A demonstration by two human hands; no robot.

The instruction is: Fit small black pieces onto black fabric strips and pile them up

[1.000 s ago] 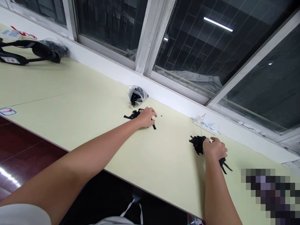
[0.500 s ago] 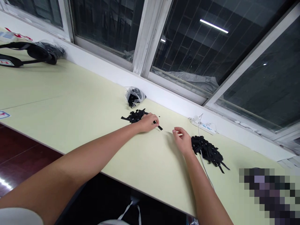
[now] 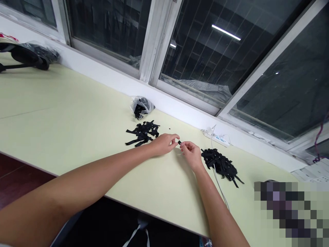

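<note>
Between my two hands, above the table, is a small end of a black strap strip [image 3: 179, 142]. My right hand [image 3: 192, 155] pinches it between thumb and fingertips; the rest of the strip is hidden by the fingers. Just left of it, my left hand [image 3: 166, 144] has its thumb and forefinger apart, close to the strip's tip. Beside my left hand lies a loose pile of black strips [image 3: 144, 132], some with small shiny round spots. A larger, denser heap of black strips [image 3: 221, 163] lies to the right of my right hand.
A clear plastic bag [image 3: 142, 107] of black pieces stands behind the left pile. A white power strip [image 3: 216, 138] sits by the wall, its white cable [image 3: 216, 176] crossing the right heap. Black gear [image 3: 25, 58] lies far left. A pixelated area covers the lower right.
The black strip has passed from my left hand's grasp into my right hand's pinch. My hands have come together, and the left pile is now more exposed. The view has shifted slightly right.
</note>
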